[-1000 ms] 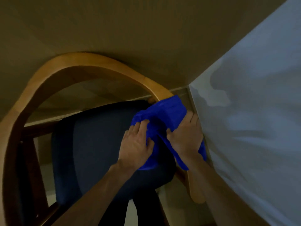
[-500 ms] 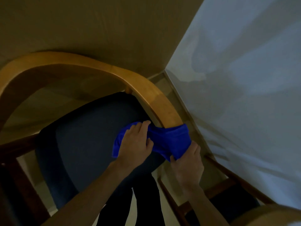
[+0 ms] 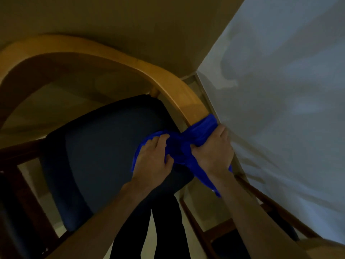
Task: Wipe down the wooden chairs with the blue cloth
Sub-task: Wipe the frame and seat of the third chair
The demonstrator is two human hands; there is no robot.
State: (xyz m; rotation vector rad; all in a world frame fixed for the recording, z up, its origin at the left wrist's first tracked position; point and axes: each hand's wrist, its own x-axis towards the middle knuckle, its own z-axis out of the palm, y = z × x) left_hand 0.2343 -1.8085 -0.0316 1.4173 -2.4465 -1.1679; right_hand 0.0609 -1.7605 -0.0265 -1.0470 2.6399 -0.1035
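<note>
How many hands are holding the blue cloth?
2. The left hand grips the blue cloth above the seat; the right hand grips it at the wooden rail, beside the wall.

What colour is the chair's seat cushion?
Dark navy blue seat cushion, seen in the dim head view, the only one.

Single head-worn wide-angle view, looking steeply down and forward from close above the wooden chair (image 3: 168,85), its curved rail arching across the upper frame, the dark seat (image 3: 112,146) at centre, and a pale wall (image 3: 280,109) filling the right side.
</note>
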